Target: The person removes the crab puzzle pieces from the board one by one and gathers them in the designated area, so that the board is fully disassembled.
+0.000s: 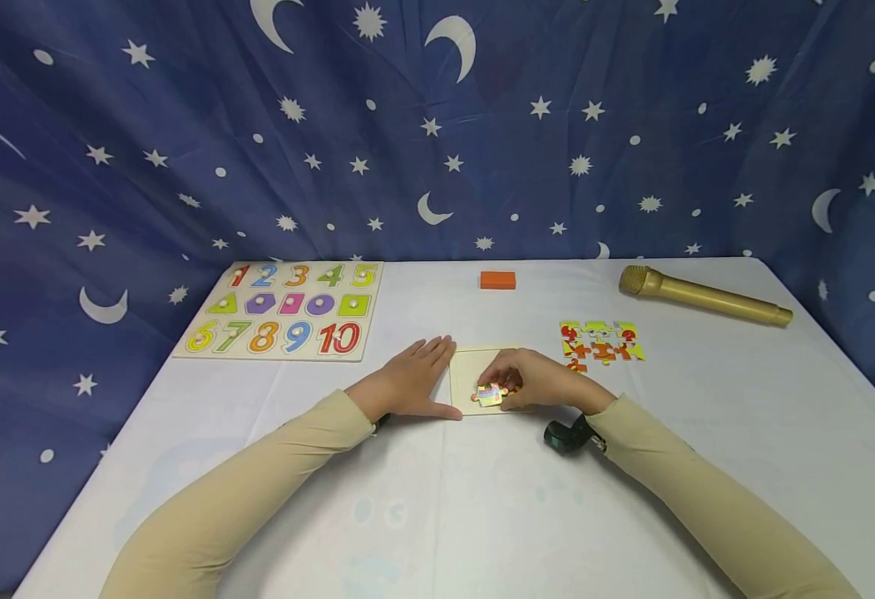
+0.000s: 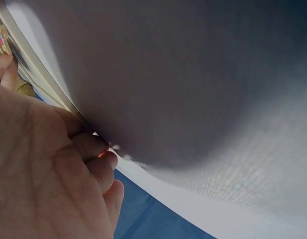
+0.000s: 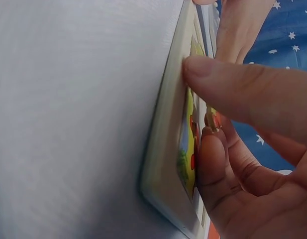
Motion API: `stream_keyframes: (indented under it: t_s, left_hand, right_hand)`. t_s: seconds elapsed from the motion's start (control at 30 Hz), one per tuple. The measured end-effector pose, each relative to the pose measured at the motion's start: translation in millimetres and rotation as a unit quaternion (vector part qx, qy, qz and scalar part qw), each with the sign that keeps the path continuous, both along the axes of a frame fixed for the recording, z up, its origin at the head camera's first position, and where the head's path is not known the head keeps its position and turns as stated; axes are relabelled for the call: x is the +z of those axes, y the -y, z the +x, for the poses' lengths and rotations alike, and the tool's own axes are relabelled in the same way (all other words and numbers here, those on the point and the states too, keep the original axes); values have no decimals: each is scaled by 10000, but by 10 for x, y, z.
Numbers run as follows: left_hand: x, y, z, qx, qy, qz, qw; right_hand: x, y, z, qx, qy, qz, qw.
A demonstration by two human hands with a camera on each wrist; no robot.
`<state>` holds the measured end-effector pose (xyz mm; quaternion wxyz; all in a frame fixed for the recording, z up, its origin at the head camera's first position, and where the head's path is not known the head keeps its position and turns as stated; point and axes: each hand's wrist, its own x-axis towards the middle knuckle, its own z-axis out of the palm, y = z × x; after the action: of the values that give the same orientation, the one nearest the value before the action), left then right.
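A shallow wooden puzzle board point(image 1: 466, 363) lies on the table in front of me. My left hand point(image 1: 412, 379) rests along its left edge, fingers extended and thumb spread toward the near corner. Over the board, my right hand point(image 1: 533, 380) pinches a colourful jigsaw piece point(image 1: 489, 395) between its fingers. The right wrist view shows other jigsaw pieces point(image 3: 187, 158), yellow, green and red, set in the board under that hand. From above, the hand hides most of them. In the left wrist view, the left fingertips touch the board's rim point(image 2: 53, 89).
Loose red-and-yellow jigsaw pieces point(image 1: 600, 342) lie right of the board. Farther back are an orange block point(image 1: 497, 280) and a gold microphone point(image 1: 707, 297). A number and shape board point(image 1: 280, 312) lies at the left. A starry blue curtain point(image 1: 437, 133) hangs behind the table.
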<state>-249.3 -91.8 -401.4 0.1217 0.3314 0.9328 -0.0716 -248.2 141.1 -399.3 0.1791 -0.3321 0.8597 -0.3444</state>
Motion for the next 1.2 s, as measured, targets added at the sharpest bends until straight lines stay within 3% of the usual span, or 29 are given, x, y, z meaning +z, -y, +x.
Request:
stream_keyframes:
  t_s: [0.37,0.73,1.0,1.2]
  left_hand:
    - [11,-4,1,15,44,8,10000]
    - [4,5,-8,11,87,41,10000]
    - [20,-9,4,31,78,-32,10000]
    - [23,-8,8,32,43,-37,10000]
  right_hand:
    - [21,25,4,-10,-204,154,9997]
    - [-3,-8,1,-193,-243,-5,9995]
    - [22,-242,27,-370,-290,-258,9986]
    - [76,-534,37,-721,-356,-207,9965]
